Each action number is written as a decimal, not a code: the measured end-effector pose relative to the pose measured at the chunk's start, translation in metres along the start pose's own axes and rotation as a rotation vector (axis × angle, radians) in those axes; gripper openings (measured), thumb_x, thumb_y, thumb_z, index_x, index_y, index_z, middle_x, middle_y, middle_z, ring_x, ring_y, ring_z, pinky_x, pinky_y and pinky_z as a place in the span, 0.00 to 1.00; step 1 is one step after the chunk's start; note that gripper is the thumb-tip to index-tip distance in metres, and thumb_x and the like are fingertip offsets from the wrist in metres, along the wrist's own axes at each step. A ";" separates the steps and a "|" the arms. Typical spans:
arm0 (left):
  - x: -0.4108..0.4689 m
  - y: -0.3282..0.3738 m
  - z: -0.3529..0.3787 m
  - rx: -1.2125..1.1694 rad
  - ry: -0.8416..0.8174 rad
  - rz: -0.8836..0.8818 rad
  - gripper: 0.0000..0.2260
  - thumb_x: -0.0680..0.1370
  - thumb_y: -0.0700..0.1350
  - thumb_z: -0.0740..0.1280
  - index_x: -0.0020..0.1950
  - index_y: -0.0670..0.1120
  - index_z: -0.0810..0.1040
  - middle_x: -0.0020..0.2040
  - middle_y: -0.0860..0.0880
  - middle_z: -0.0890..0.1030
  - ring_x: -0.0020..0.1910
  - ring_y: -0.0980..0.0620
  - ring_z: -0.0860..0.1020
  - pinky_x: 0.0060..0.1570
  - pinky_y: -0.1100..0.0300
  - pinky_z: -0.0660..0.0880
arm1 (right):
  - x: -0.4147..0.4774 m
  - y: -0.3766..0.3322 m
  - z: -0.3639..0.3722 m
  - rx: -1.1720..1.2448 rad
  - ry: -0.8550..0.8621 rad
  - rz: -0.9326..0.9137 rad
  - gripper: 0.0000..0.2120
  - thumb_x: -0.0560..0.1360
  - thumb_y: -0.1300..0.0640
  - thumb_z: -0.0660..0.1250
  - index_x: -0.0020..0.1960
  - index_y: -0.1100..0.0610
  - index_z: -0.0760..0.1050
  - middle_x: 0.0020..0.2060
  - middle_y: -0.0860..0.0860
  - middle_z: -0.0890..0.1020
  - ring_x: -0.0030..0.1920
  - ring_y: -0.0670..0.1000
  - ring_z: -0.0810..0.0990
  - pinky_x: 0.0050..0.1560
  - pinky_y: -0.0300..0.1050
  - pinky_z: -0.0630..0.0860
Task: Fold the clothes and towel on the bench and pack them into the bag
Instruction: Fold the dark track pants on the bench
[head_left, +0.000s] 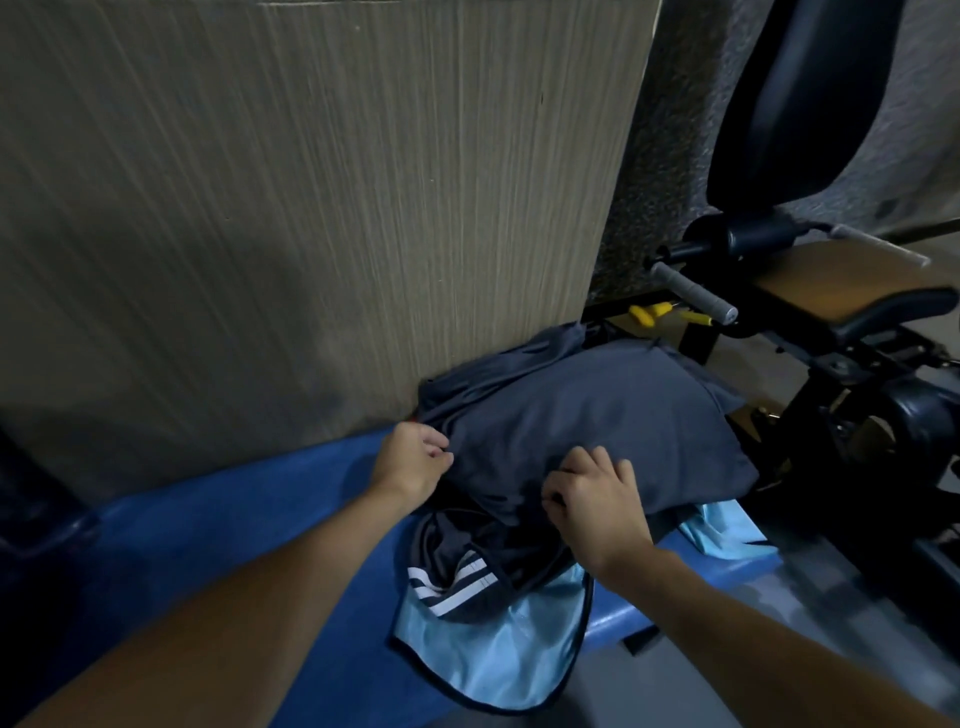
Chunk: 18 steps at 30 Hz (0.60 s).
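The grey shirt (597, 415) lies spread on top of a loose pile at the far end of the blue table (234, 545), its upper edge bunched against the wood-grain wall panel (311, 208). Under the shirt's near edge sit dark shorts with white stripes (457, 582), and beneath those a shiny light-blue garment (493, 654) hangs over the table's front edge. The left hand (410, 462) pinches the shirt's left edge, grip closed on the fabric. The right hand (597, 504) has its fingers curled into the shirt's near hem, also gripping cloth. Judging from this, the work is at its beginning: nothing looks neatly folded, the pile is unsorted, and neither a towel nor the bag can be picked out near the shirt.
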<state>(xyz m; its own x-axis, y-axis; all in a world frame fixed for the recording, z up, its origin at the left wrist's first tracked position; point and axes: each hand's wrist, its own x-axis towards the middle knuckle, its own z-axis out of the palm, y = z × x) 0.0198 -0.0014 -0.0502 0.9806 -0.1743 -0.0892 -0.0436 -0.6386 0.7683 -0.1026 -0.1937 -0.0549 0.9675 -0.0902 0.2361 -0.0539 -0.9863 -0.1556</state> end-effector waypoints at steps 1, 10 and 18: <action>0.001 0.000 -0.001 0.008 0.007 0.029 0.03 0.76 0.36 0.72 0.46 0.44 0.83 0.43 0.48 0.83 0.43 0.53 0.79 0.52 0.55 0.79 | 0.002 0.002 0.000 0.023 0.022 0.010 0.03 0.71 0.53 0.73 0.40 0.48 0.80 0.42 0.47 0.76 0.46 0.54 0.74 0.46 0.50 0.67; -0.022 0.020 -0.014 0.112 -0.136 0.289 0.09 0.72 0.45 0.77 0.49 0.56 0.83 0.51 0.59 0.82 0.57 0.57 0.79 0.62 0.59 0.72 | 0.013 -0.009 -0.078 0.596 0.187 0.059 0.05 0.80 0.59 0.62 0.45 0.55 0.69 0.32 0.48 0.75 0.34 0.51 0.75 0.37 0.49 0.71; -0.063 0.099 -0.074 -0.200 0.135 0.535 0.12 0.79 0.35 0.66 0.42 0.51 0.73 0.38 0.48 0.79 0.37 0.55 0.75 0.41 0.63 0.71 | 0.002 -0.010 -0.169 0.644 0.346 0.027 0.05 0.81 0.60 0.61 0.47 0.59 0.71 0.36 0.54 0.77 0.40 0.55 0.76 0.41 0.54 0.72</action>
<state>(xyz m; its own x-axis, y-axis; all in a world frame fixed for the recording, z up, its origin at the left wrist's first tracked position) -0.0319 0.0017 0.0782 0.8486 -0.3277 0.4154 -0.5151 -0.3319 0.7903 -0.1415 -0.2078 0.1097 0.8286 -0.2564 0.4977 0.1826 -0.7166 -0.6732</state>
